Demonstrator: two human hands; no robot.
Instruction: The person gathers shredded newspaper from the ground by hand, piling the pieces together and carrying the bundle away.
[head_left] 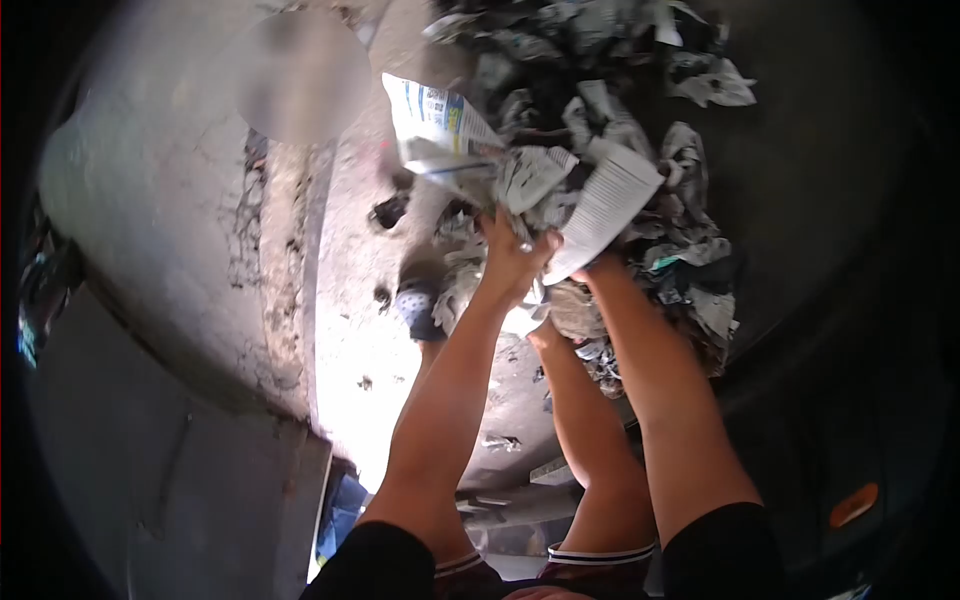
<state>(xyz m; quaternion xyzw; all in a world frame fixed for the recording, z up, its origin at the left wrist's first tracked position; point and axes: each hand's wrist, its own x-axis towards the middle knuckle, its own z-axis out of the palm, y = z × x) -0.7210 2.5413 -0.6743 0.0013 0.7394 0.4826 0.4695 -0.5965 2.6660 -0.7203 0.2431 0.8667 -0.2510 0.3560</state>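
My left hand (515, 262) is closed around crumpled newspaper (535, 180); part of a thumb shows at its right side. Above it, a loose newspaper sheet with coloured print (435, 115) sticks up to the left. My right hand (590, 268) is at the lower edge of a flat printed page (610, 205) and seems to grip it, though most of its fingers are hidden. Both hands are close together over a heap of crumpled newspaper (685, 165), which spreads behind and to the right of them.
My legs stand below the hands, one foot in a dotted shoe (415, 305). Bright, pitted concrete floor (360, 340) lies to the left, beside a worn wall (150, 190). A grey panel (190, 480) is at lower left. An orange oval (853, 505) marks the dark right side.
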